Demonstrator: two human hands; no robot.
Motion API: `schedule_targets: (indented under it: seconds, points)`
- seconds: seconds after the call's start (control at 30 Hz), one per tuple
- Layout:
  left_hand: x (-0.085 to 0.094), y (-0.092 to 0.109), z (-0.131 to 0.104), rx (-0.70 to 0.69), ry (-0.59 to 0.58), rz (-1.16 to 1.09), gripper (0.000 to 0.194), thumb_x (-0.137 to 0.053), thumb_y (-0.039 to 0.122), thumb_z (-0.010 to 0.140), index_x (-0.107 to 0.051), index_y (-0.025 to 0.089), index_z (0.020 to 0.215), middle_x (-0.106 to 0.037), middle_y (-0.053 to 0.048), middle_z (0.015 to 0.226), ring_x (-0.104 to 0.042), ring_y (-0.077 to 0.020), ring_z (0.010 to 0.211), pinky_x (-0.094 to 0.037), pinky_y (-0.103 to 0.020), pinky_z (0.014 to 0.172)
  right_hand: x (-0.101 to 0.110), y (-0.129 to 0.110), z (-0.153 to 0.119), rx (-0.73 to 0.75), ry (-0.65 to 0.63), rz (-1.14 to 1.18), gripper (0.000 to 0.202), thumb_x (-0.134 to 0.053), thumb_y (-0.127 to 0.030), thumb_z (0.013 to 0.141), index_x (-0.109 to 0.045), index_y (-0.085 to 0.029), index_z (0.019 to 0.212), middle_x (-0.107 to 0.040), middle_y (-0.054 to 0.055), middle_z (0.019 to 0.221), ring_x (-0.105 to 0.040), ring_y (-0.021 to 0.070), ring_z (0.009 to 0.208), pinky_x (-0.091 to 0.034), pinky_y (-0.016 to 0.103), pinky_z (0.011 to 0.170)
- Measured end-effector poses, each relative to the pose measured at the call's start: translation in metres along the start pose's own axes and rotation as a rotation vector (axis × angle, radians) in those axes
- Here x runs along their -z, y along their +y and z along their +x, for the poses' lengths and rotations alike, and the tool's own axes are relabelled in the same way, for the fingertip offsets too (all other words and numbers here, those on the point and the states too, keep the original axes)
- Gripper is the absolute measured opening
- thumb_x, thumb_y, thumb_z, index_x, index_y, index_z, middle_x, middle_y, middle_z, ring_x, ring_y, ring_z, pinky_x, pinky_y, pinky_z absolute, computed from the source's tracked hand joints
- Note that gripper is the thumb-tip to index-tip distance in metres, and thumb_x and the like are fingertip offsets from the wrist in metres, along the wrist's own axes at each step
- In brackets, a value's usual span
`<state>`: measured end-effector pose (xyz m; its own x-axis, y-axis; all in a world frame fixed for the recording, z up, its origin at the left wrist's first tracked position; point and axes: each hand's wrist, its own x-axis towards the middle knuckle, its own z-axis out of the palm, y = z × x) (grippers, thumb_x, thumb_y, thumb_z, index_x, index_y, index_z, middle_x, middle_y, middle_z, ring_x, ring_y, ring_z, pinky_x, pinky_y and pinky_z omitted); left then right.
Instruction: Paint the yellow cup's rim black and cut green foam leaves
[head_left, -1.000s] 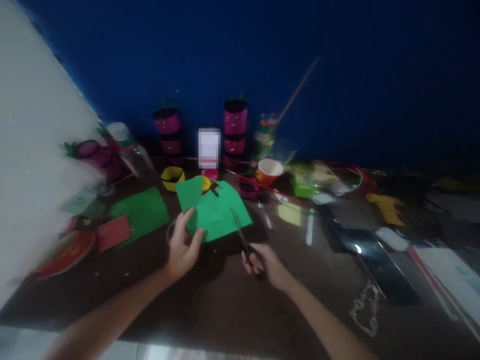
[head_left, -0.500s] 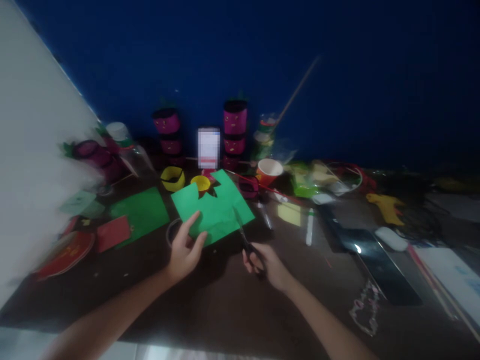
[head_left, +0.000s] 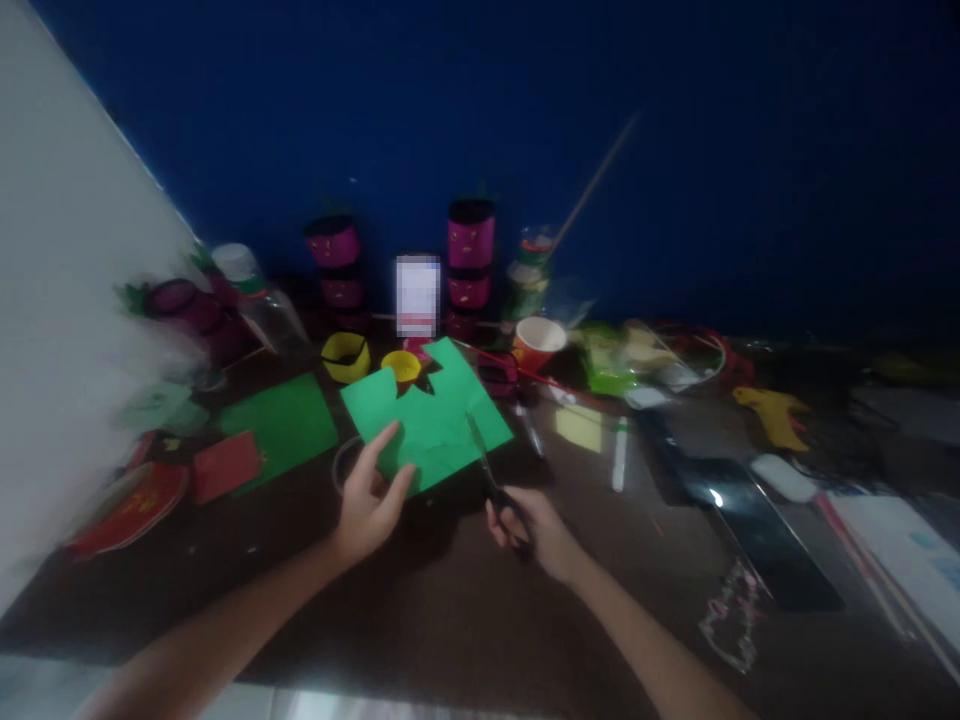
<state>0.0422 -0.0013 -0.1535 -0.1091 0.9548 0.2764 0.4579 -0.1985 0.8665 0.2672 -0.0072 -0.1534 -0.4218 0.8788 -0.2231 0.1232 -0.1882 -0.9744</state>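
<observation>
A bright green paper (head_left: 442, 415) with a jagged notch in its far edge lies in front of me, tilted. My left hand (head_left: 373, 497) is at its near left edge, thumb and fingers apart, the fingertips at the paper. Dark-handled scissors (head_left: 486, 465) are in my right hand (head_left: 531, 525), its fingers wrapped round the handles. The blades reach over the right part of the green paper. Just beyond the notch sits a round yellow piece (head_left: 401, 368), with a yellow ring (head_left: 346, 357) to its left.
Darker green paper (head_left: 289, 430) and a red piece (head_left: 225, 467) lie left. Behind stand purple figures (head_left: 471, 240), a lit phone (head_left: 418, 296) and a paper cup (head_left: 538, 345). A marker (head_left: 620, 455), black phone (head_left: 765, 530) and yellow glue gun (head_left: 776, 415) are right.
The green paper has shifted very slightly. Both hands and the scissors stay almost where they were.
</observation>
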Motion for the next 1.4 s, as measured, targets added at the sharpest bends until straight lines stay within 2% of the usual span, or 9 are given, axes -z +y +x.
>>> schedule_targets:
  seconds: [0.63, 1.0, 1.2, 1.4]
  points:
    - [-0.002, 0.002, -0.003, 0.041, 0.006, -0.038, 0.053, -0.055, 0.039, 0.082, -0.045, 0.013, 0.127, -0.024, 0.010, 0.051, -0.027, -0.0051, 0.040, -0.026, -0.018, 0.036, -0.003, 0.002, 0.001, 0.013, 0.030, -0.005, 0.059, -0.050, -0.075, 0.065, -0.051, -0.016, 0.062, -0.049, -0.002, 0.051, -0.040, 0.0091, 0.048, -0.030, 0.022, 0.046]
    - [-0.004, 0.006, -0.007, 0.041, 0.025, -0.033, 0.050, -0.056, 0.036, 0.082, -0.046, 0.013, 0.125, -0.023, 0.010, 0.049, -0.026, -0.0045, 0.039, -0.025, -0.017, 0.035, -0.008, 0.003, 0.000, 0.021, 0.056, 0.011, 0.057, -0.050, -0.073, 0.067, -0.051, -0.016, 0.065, -0.048, -0.002, 0.052, -0.041, 0.0093, 0.048, -0.030, 0.022, 0.045]
    - [-0.008, 0.010, -0.011, 0.048, 0.023, -0.111, 0.049, -0.057, 0.040, 0.080, -0.048, 0.014, 0.121, -0.031, 0.009, 0.052, -0.033, -0.0055, 0.041, -0.031, -0.017, 0.037, -0.007, 0.007, 0.000, 0.025, 0.051, 0.002, 0.058, -0.048, -0.074, 0.068, -0.051, -0.016, 0.065, -0.048, -0.001, 0.053, -0.039, 0.0090, 0.048, -0.028, 0.021, 0.044]
    - [-0.009, 0.007, -0.012, 0.045, 0.030, -0.107, 0.047, -0.059, 0.038, 0.079, -0.050, 0.015, 0.119, -0.030, 0.009, 0.052, -0.033, -0.0055, 0.041, -0.031, -0.017, 0.037, -0.008, 0.008, -0.001, 0.023, 0.074, 0.023, 0.058, -0.048, -0.074, 0.067, -0.052, -0.016, 0.069, -0.048, -0.001, 0.054, -0.038, 0.0092, 0.047, -0.028, 0.021, 0.043]
